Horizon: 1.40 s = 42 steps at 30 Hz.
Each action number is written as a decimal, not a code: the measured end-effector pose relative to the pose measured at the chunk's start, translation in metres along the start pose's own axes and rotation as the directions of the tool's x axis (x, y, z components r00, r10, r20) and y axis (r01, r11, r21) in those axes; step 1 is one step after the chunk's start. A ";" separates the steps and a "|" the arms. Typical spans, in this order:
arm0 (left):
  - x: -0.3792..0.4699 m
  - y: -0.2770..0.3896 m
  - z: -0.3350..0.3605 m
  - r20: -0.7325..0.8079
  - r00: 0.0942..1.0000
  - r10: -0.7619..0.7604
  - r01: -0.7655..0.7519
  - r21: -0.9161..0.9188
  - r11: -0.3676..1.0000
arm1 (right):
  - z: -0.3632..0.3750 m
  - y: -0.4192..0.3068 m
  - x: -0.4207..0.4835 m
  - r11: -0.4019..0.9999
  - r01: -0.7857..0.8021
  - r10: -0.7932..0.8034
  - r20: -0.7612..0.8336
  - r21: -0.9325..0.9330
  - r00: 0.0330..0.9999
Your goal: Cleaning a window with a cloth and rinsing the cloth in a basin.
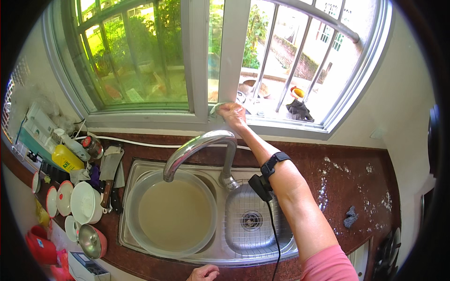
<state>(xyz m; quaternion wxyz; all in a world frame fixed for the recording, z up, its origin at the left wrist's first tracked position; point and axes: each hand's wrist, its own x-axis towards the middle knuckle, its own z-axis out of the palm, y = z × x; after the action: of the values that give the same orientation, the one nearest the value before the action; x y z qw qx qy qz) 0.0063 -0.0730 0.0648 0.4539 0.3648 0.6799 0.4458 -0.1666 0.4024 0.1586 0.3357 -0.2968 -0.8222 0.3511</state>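
My right hand (pixel 232 113) presses a pale cloth (pixel 218 107) against the bottom of the window's middle frame (pixel 232 52). The fingers cover most of the cloth. That arm reaches over the sink, past the chrome faucet (pixel 200 140). At the bottom edge of the view, my left hand (pixel 204 273) is curled by the front of the counter, partly cut off, with nothing visible in it. Between my hands, a large translucent basin (pixel 129 217) of cloudy water sits in the left bowl of the steel sink (pixel 219 246).
Left of the sink lie cleavers (pixel 111 163), enamel bowls (pixel 86 203), a yellow detergent bottle (pixel 66 158) and a jar (pixel 92 145). A grey scouring pad (pixel 350 217) and white residue (pixel 322 193) are on the right counter (pixel 302 158). A black cable (pixel 274 232) hangs from my wrist strap over the right bowl.
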 end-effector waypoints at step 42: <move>-0.024 -0.010 0.002 -0.051 0.998 -0.021 0.019 -0.039 0.999 | -0.061 -0.164 0.039 0.691 0.676 -0.720 -0.162 -0.256 0.675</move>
<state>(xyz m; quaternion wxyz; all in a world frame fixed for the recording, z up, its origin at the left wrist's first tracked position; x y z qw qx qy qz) 0.0148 -0.0974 0.0623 0.4475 0.3375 0.6864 0.4634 -0.1851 0.3586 0.3316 0.5178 -0.0291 -0.8511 0.0817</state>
